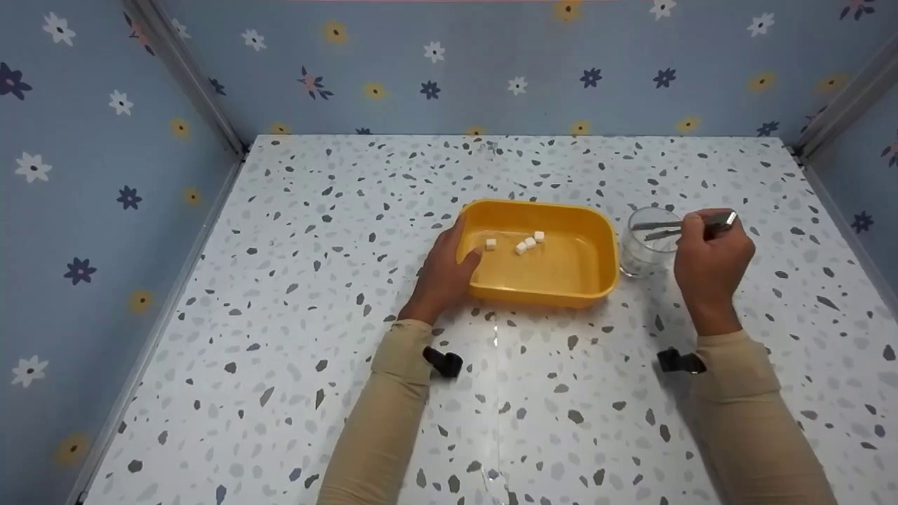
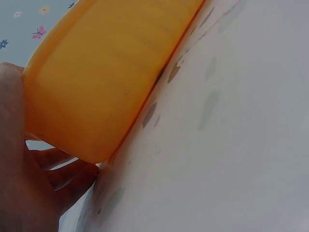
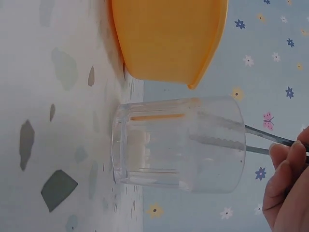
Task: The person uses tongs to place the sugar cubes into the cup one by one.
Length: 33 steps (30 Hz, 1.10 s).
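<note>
My left hand (image 1: 447, 270) grips the left end of a yellow plastic tub (image 1: 603, 273), thumb over its rim and fingers along the outside wall. Inside the tub lie several small white cubes (image 1: 530, 243), one of them apart near the thumb. In my right hand (image 1: 715, 263) is a pair of metal tweezers (image 3: 217, 141), their serrated tips down inside a clear glass (image 3: 215, 179) and standing slightly apart, with nothing seen between them. The glass stands upright just right of the tub. Through its side, a whitish patch shows low down in the right wrist view.
The white speckled table (image 1: 316, 280) runs back to a blue flowered wall (image 1: 477, 70), with similar panels on the left and right. Black wrist cameras (image 1: 443, 362) sit at both sleeve cuffs.
</note>
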Each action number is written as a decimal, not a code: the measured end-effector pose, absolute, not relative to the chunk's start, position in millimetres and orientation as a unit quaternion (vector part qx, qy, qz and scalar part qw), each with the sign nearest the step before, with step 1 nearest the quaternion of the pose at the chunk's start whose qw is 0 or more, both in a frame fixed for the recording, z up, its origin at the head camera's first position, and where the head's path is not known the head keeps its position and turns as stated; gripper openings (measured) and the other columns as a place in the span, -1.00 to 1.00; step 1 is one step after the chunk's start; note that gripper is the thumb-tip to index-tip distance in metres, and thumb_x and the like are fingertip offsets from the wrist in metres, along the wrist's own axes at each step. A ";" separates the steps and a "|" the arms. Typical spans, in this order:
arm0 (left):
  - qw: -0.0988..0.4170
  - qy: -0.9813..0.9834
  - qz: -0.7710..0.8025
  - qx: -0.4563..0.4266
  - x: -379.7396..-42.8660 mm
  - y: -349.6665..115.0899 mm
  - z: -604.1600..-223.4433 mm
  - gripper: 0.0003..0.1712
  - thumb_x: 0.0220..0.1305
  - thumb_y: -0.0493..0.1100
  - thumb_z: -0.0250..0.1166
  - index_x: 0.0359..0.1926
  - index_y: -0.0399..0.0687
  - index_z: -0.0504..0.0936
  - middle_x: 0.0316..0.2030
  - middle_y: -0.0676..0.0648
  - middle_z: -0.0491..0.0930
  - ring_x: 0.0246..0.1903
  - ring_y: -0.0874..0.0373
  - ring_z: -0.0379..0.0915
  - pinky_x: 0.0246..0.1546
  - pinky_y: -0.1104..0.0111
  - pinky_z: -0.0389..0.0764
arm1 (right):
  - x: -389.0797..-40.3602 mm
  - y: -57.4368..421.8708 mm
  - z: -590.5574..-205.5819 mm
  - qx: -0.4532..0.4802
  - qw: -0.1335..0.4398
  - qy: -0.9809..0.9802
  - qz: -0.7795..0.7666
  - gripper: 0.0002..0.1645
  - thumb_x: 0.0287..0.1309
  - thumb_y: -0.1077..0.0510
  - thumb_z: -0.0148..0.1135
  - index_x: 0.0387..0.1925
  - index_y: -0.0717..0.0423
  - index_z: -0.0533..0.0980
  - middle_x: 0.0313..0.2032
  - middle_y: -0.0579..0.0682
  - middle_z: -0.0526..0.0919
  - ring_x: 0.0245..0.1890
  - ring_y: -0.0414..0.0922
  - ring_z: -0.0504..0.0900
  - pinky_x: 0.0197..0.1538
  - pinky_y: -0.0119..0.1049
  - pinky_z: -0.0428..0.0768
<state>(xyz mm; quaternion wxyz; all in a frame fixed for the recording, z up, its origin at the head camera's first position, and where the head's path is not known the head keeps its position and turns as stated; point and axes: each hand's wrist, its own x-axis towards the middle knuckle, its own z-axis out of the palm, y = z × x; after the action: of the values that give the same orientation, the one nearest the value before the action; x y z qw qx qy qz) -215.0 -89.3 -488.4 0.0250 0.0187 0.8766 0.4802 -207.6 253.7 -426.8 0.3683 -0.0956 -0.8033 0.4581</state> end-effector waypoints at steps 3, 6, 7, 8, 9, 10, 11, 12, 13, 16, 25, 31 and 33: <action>0.023 0.875 0.482 0.021 -215.9 -87.9 -488.4 -0.19 0.43 0.10 0.05 0.61 0.28 -0.03 0.48 -0.02 0.19 0.31 0.08 0.27 0.36 0.17 0.27 | -204.4 250.8 -424.2 -0.095 0.402 -0.780 0.470 -0.85 0.30 0.25 0.12 -0.41 0.11 0.54 -0.58 -0.17 0.50 -0.57 -0.28 0.45 -0.44 -0.45 0.35; 0.025 0.875 0.483 0.023 -215.2 -87.8 -488.3 -0.18 0.43 0.11 0.05 0.61 0.27 -0.04 0.48 -0.02 0.18 0.32 0.08 0.26 0.36 0.17 0.26 | -198.5 244.4 -418.0 -0.095 0.423 -0.760 0.483 -0.86 0.29 0.26 0.13 -0.40 0.16 0.55 -0.56 -0.17 0.50 -0.55 -0.30 0.47 -0.41 -0.46 0.38; 0.024 0.875 0.483 0.024 -215.2 -87.8 -488.4 -0.18 0.43 0.10 0.05 0.61 0.27 -0.04 0.48 -0.02 0.18 0.33 0.07 0.25 0.37 0.17 0.25 | -196.0 241.9 -415.3 -0.092 0.427 -0.755 0.488 -0.86 0.29 0.27 0.13 -0.39 0.17 0.55 -0.55 -0.17 0.50 -0.55 -0.29 0.48 -0.40 -0.46 0.40; 0.024 0.875 0.483 0.025 -215.2 -87.8 -488.5 -0.18 0.43 0.11 0.05 0.61 0.26 -0.04 0.48 -0.02 0.18 0.34 0.07 0.25 0.37 0.17 0.25 | -193.8 239.3 -412.8 -0.089 0.429 -0.752 0.492 -0.86 0.29 0.27 0.13 -0.39 0.17 0.55 -0.55 -0.17 0.50 -0.54 -0.29 0.48 -0.40 -0.46 0.41; 0.023 0.875 0.483 0.025 -215.2 -87.9 -488.5 -0.18 0.43 0.11 0.05 0.61 0.26 -0.04 0.48 -0.02 0.18 0.35 0.07 0.24 0.38 0.17 0.24 | -191.7 236.8 -410.5 -0.086 0.430 -0.749 0.497 -0.87 0.29 0.27 0.13 -0.39 0.18 0.55 -0.55 -0.16 0.50 -0.55 -0.29 0.48 -0.40 -0.46 0.41; 0.022 0.875 0.483 0.026 -215.3 -87.9 -488.6 -0.18 0.43 0.11 0.06 0.61 0.26 -0.03 0.48 -0.02 0.18 0.35 0.07 0.24 0.38 0.17 0.24 | -189.9 234.5 -408.5 -0.082 0.428 -0.748 0.501 -0.86 0.29 0.27 0.14 -0.39 0.19 0.56 -0.55 -0.15 0.50 -0.55 -0.29 0.49 -0.39 -0.46 0.41; 0.021 0.875 0.483 0.026 -215.5 -87.9 -488.7 -0.18 0.43 0.10 0.06 0.61 0.26 -0.03 0.48 -0.02 0.18 0.35 0.07 0.24 0.38 0.17 0.24 | -188.6 232.4 -407.1 -0.078 0.426 -0.746 0.505 -0.87 0.29 0.27 0.14 -0.39 0.19 0.56 -0.55 -0.15 0.51 -0.55 -0.29 0.49 -0.39 -0.47 0.42; 0.020 0.875 0.483 0.027 -215.8 -88.0 -488.7 -0.19 0.43 0.10 0.05 0.61 0.26 -0.03 0.48 -0.03 0.18 0.35 0.07 0.24 0.38 0.17 0.24 | -187.8 230.7 -406.4 -0.075 0.424 -0.746 0.508 -0.87 0.29 0.26 0.15 -0.39 0.18 0.56 -0.55 -0.14 0.51 -0.54 -0.28 0.49 -0.39 -0.47 0.43; 0.020 0.875 0.483 0.027 -216.0 -88.0 -488.5 -0.19 0.43 0.11 0.06 0.61 0.27 -0.03 0.48 -0.03 0.18 0.35 0.06 0.24 0.38 0.16 0.24 | -187.5 229.8 -406.4 -0.072 0.422 -0.745 0.511 -0.87 0.28 0.26 0.16 -0.39 0.18 0.56 -0.55 -0.14 0.51 -0.54 -0.28 0.50 -0.38 -0.47 0.43; 0.024 0.875 0.483 0.024 -215.8 -88.6 -488.5 -0.18 0.43 0.12 0.05 0.61 0.28 -0.04 0.48 -0.02 0.18 0.36 0.06 0.23 0.38 0.16 0.23 | -189.2 229.5 -409.9 -0.066 0.416 -0.748 0.513 -0.87 0.29 0.26 0.17 -0.39 0.19 0.56 -0.54 -0.12 0.52 -0.53 -0.26 0.51 -0.38 -0.47 0.45; 0.021 0.874 0.485 0.026 -215.3 -88.9 -488.8 -0.19 0.43 0.11 0.05 0.61 0.27 -0.03 0.48 -0.02 0.18 0.36 0.08 0.22 0.38 0.15 0.23 | -195.7 235.9 -421.5 -0.028 0.434 -0.746 0.504 -0.87 0.27 0.26 0.20 -0.42 0.16 0.55 -0.61 -0.19 0.52 -0.59 -0.30 0.50 -0.43 -0.45 0.41; 0.022 0.876 0.482 0.022 -215.6 -88.8 -487.8 -0.19 0.43 0.11 0.06 0.61 0.28 -0.03 0.48 -0.01 0.17 0.34 0.08 0.24 0.37 0.16 0.24 | -195.8 234.4 -421.3 -0.030 0.433 -0.735 0.521 -0.87 0.27 0.26 0.21 -0.42 0.15 0.56 -0.61 -0.17 0.51 -0.58 -0.28 0.50 -0.43 -0.45 0.40; 0.023 0.876 0.481 0.021 -215.7 -88.9 -488.0 -0.19 0.44 0.12 0.06 0.61 0.29 -0.04 0.49 -0.01 0.17 0.35 0.09 0.24 0.37 0.17 0.24 | -196.0 233.3 -421.8 -0.029 0.432 -0.736 0.520 -0.87 0.26 0.26 0.21 -0.43 0.14 0.56 -0.60 -0.18 0.51 -0.57 -0.28 0.50 -0.43 -0.45 0.39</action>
<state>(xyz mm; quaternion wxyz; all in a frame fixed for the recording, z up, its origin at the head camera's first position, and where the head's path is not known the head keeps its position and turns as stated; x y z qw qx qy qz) -215.7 -88.9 -488.0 0.0232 0.0210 0.8761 0.4812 -196.0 233.3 -421.8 0.4323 -0.0294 -0.7359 0.5203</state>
